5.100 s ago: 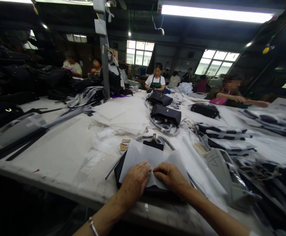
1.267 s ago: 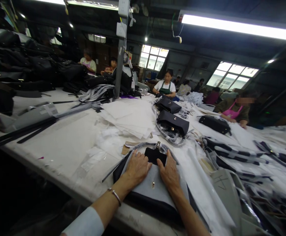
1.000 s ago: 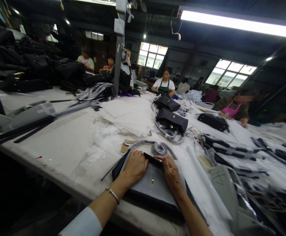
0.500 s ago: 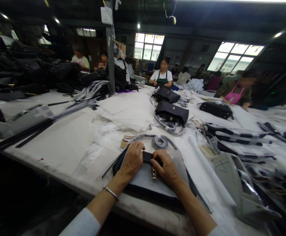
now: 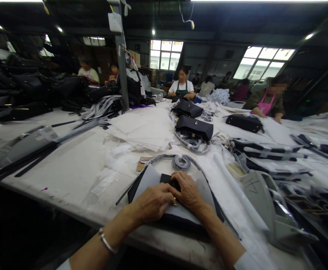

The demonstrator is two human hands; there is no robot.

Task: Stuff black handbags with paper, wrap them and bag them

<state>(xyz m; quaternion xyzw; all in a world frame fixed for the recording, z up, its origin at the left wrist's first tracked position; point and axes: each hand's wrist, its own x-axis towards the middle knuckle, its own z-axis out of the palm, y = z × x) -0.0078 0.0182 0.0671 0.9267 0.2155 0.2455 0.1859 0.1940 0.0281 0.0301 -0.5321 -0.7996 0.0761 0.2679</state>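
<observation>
Black handbag (image 5: pixel 181 221) near "A"-marked bin (image 5: pixel 258 200) — left hand (image 5: pixel 154 200) bunches at gold clasp (image 5: pixel 175 202), right hand (image 5: pixel 188 190) arches over flap (image 5: pixel 166 178) — grips unclear.

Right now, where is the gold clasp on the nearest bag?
In the head view, the clasp sits low, just right of centre, between the left hand and right hand, on the bag.

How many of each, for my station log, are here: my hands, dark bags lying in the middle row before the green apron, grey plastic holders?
Left hand and right hand: 2
Dark bag under the hands, middle dark bag, far dark bag: 3
Left grey holder, right grey holder: 2
Total: 7
</observation>
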